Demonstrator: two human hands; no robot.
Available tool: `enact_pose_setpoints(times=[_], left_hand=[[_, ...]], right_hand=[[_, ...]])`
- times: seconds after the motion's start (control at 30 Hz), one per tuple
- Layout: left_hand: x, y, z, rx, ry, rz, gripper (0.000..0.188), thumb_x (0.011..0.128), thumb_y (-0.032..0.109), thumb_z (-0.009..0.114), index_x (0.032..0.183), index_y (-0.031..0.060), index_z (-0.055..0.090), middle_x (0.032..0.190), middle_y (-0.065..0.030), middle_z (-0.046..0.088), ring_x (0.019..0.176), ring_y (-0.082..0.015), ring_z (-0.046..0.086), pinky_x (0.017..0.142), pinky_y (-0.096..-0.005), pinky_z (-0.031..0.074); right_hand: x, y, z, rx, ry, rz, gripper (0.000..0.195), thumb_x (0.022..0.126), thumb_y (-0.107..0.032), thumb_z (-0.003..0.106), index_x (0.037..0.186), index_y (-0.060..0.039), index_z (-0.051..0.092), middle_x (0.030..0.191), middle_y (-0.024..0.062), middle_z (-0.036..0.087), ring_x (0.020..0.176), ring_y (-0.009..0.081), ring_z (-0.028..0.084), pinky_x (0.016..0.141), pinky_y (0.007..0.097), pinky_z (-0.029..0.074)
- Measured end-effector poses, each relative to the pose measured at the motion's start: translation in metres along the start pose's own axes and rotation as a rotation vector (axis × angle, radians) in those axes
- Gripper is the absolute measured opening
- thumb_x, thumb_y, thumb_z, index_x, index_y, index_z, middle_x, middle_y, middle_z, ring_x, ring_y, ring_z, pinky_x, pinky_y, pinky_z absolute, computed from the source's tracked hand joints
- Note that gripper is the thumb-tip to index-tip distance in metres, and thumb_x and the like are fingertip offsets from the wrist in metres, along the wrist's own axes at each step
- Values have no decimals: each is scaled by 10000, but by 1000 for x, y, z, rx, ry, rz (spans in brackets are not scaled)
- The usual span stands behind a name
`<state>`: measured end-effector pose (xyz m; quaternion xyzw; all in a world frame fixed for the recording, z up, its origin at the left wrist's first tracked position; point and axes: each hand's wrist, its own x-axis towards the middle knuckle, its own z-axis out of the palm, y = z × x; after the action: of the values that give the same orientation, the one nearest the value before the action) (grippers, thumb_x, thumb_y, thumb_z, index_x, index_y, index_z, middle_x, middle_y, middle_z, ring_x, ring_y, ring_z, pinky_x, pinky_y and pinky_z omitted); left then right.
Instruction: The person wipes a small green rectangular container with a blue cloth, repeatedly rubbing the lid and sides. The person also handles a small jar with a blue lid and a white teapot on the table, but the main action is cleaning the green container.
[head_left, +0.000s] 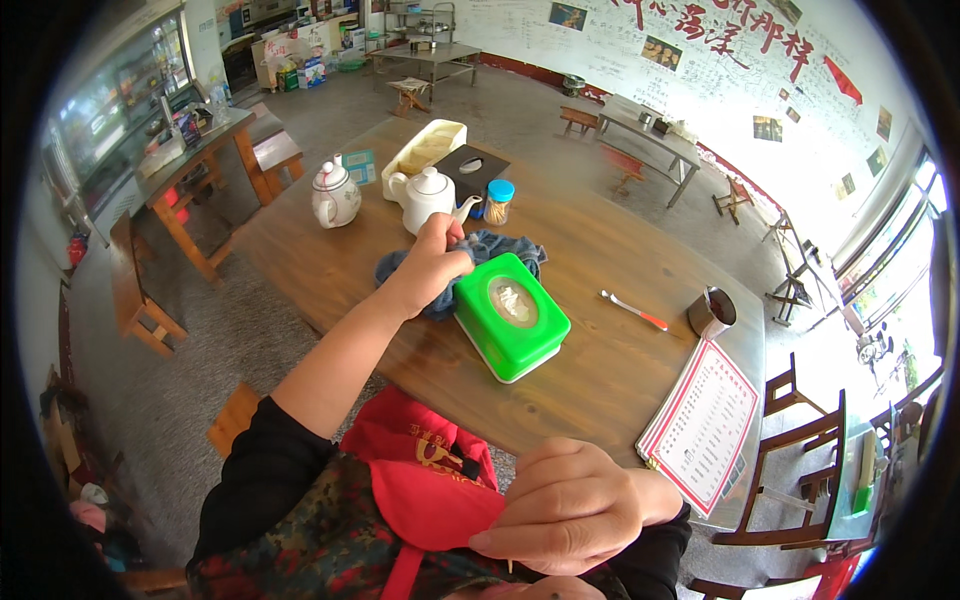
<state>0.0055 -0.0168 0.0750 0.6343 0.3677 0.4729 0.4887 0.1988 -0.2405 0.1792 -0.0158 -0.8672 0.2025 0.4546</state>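
Observation:
My left hand (433, 262) reaches over the table, its fingers closed on a crumpled blue-grey cloth (491, 246). Touching that cloth is a green plastic tissue box (541, 330) with an oval opening. Beyond the hand stand a white teapot (429, 196), a patterned teapot (337, 199) and a jar of toothpicks (498, 205) with a blue lid. Close to my body, my right hand (570, 506) is raised with curled fingers; a thin pale stick (511, 565) shows just below them, and the fingertips are partly hidden.
On the wooden table (600, 390) are a dark tissue box (472, 169), a cream divided tray (427, 150), a red-and-white spoon-like utensil (634, 310), a metal cup (711, 313) and stacked menu cards (705, 427). A bench (135, 285) and a stool (236, 418) stand left.

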Motion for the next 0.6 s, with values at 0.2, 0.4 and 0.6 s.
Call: enact_pose_setpoints(times=[0.2, 0.4, 0.6], left_hand=[[3, 12, 39, 502, 49, 689, 330, 756, -118, 583, 1032, 40, 498, 1065, -152, 497, 1000, -332, 520, 908, -388, 450], [-9, -23, 57, 761, 56, 630, 257, 765, 29, 770, 968, 71, 618, 968, -111, 665, 926, -350, 619, 819, -454, 479], [-5, -30, 55, 677, 96, 697, 228, 729, 63, 795, 905, 72, 649, 929, -90, 686, 888, -339, 622, 781, -458, 490]], right_hand=[[2, 4, 6, -26, 5, 24, 223, 858, -21, 671, 1058, 9, 764, 926, 78, 697, 760, 208, 650, 671, 336, 493], [-3, 14, -5, -519, 15, 226, 183, 803, -29, 695, 982, 8, 707, 900, 108, 688, 740, 300, 658, 651, 417, 523], [-70, 85, -59, -1096, 104, 1064, 264, 859, -46, 620, 1119, -53, 665, 934, 167, 698, 869, 387, 669, 757, 478, 523]])
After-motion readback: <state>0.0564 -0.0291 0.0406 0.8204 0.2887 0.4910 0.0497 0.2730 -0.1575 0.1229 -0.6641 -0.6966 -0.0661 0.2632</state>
